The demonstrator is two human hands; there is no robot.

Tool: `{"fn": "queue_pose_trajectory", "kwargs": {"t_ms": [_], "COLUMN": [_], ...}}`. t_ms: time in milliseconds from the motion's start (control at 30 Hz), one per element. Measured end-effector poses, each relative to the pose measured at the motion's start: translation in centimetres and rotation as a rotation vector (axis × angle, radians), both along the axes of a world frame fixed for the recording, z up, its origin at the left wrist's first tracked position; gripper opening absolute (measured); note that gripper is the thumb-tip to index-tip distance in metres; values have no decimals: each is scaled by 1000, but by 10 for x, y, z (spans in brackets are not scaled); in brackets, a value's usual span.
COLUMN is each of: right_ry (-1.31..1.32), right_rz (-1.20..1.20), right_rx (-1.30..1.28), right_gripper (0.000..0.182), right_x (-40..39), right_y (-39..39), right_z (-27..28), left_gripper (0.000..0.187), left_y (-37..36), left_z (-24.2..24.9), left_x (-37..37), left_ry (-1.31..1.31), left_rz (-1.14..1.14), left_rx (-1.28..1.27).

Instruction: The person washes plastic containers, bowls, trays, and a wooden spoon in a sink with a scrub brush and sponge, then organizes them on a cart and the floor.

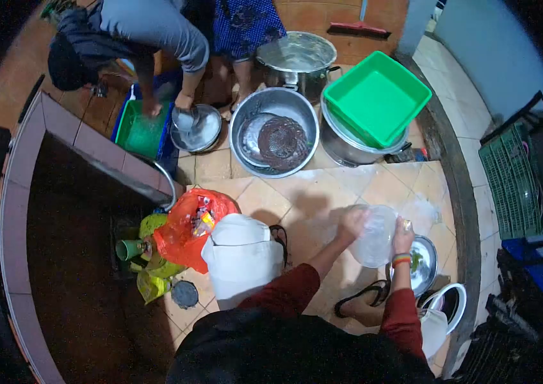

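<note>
Between my two hands is a clear, round plastic container (375, 246), tilted over the floor. My left hand (353, 221), slightly blurred, grips its left upper edge. My right hand (403, 237), with a striped band at the wrist, closes on its right edge. A small pale thing shows at the right fingertips, too small to name. Just beside my right hand sits a metal basin (430, 256) on the floor, with whitish liquid and something green (415, 261) in it. My right forearm partly covers this basin.
Ahead stand a large metal basin (239, 137) holding a dark woven piece, a pot (307, 80) and a green tub (377, 96) on another pot. A co-worker (150, 32) bends over a green bin. A red plastic bag (185, 221) lies left; a white-rimmed bucket (460, 307) stands right.
</note>
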State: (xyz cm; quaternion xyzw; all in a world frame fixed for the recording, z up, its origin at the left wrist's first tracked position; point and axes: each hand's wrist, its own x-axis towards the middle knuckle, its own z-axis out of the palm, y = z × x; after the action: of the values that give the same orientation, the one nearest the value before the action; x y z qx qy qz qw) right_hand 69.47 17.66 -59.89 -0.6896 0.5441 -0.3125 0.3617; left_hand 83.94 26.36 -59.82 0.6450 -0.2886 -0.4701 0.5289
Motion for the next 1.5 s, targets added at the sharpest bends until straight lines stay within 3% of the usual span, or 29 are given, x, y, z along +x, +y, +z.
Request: {"fn": "queue_pose_trajectory", "kwargs": {"t_ms": [67, 100, 167, 200, 233, 300, 367, 500, 533, 567, 600, 633, 667, 700, 833, 900, 933, 967, 1000, 1033, 1067, 1133, 1167, 1233, 1267, 1300, 1367, 1433, 1500], "right_ry": [-42, -17, 14, -125, -262, -267, -3, 357, 345, 332, 156, 163, 126, 97, 303, 161, 11, 19, 108, 192, 191, -2, -7, 318, 424, 426, 508, 443, 145], "right_rz": [-36, 22, 118, 185, 252, 424, 429, 289, 221, 148, 233, 223, 374, 516, 445, 111, 152, 140, 284, 425, 407, 87, 80, -13, 46, 40, 474, 454, 129], "right_rx": [33, 131, 245, 304, 366, 243, -73, -166, -66, 31, 79, 76, -57, -184, -294, 150, -83, -88, -397, -708, -706, -239, -244, -89, -321, -318, -469, -439, -313], "right_gripper": [25, 24, 24, 24, 26, 34, 45, 47, 46, 45, 43, 43, 42, 41, 39, 34, 32, 32, 31, 30, 30, 29, 29, 28, 28, 28, 29, 28, 28], "right_x": [-5, 7, 34, 45, 52, 64, 68, 63, 62, 56, 41, 45, 57, 57, 24, 22, 22, 30, 43, 50, 47, 33, 28, 20, 23, 24, 39, 35, 29], "right_y": [14, 28, 61, 77, 86, 94, 88, 44, 36, 25, 10, 20, 39, 47, 4, -1, 2, 11, 25, 28, 21, 4, -3, -12, -14, -12, 2, -3, -11], "right_z": [24, 49, 67, 70, 70, 34, 22, 19, 23, 25, -6, 1, 15, 24, 18, 28, 8, 13, 21, 25, 16, -5, -3, 4, 5, 5, 34, 15, 3], "left_gripper": [39, 39, 47, 40, 40, 41, 42, 44, 34, 34, 30, 26, 23, 23, 27, 30, 33, 37, 41, 41, 41, 36, 36, 39, 39, 37, 36, 34, 36], "left_y": [3, -5, -31, -35, -28, -25, -13, 0, 22, 16, 11, 7, 3, 4, 9, 9, 8, 6, 6, 5, 8, 11, 11, 13, 14, 17, 17, 10, 3], "left_z": [-15, -34, -114, -168, -160, -141, -116, -53, 16, 4, -18, -30, -28, -27, -6, 10, 18, 20, 5, 9, 17, 16, 20, 27, 32, 35, 18, -30, -21], "left_x": [-5, -16, -41, -36, -27, -51, -53, -23, -10, -7, -5, -6, -10, -12, -14, -12, -11, -13, -19, -17, -12, -15, -13, -4, 1, 6, 1, -7, -8], "left_ry": [-469, -463, -413, 268, 274, 550, 817, 1327, 1463, 1471, 1491, 1506, 1344, 1360, 999, 874, 865, 863, 674, 676, 705, 802, 796, 691, 692, 723, 756, 911, 1013], "left_rz": [295, 299, 675, 511, 548, 442, 291, -96, -77, -85, -239, -395, -243, -267, -284, -264, -276, -277, -175, -185, -230, -255, -264, -314, -318, -377, -439, -373, -242], "left_rx": [114, 123, 378, 129, 129, -36, -221, -578, -428, -429, -360, -289, -165, -155, -236, -247, -280, -314, -276, -275, -281, -285, -285, -178, -181, -35, 120, -53, -197]}}
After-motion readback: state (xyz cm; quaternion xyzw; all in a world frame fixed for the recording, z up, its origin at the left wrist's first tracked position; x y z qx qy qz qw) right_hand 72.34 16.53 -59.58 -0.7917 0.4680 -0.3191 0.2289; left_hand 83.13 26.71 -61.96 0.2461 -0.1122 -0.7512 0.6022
